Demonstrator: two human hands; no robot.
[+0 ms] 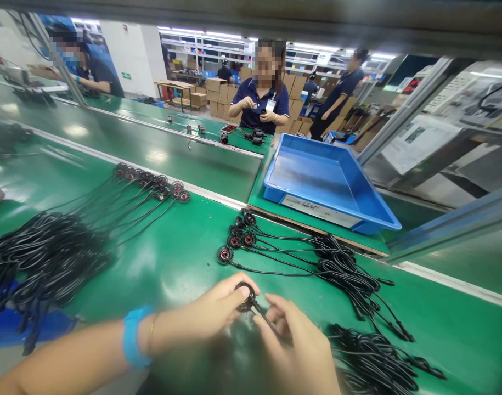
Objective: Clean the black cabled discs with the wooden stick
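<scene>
My left hand [218,304], with a blue band at the wrist, pinches a round black part [246,297] between thumb and fingers. From this part a black cable [267,322] runs down to the right. Curled around that cable, close to the round part, is my right hand [295,343]; its palm side is partly hidden. Just beyond my hands lie several round black parts with red centres [234,240], each on a cable. Their coiled cables [345,271] lie to the right. Another bundle of black cables [370,359] is beside my right hand.
A blue tray [333,216] stands on a raised green board behind the parts. At left lies a large heap of black cables [45,258], with more round parts [152,182] at its far end. Metal posts rise at both sides. Across the bench a person [261,104] handles small parts.
</scene>
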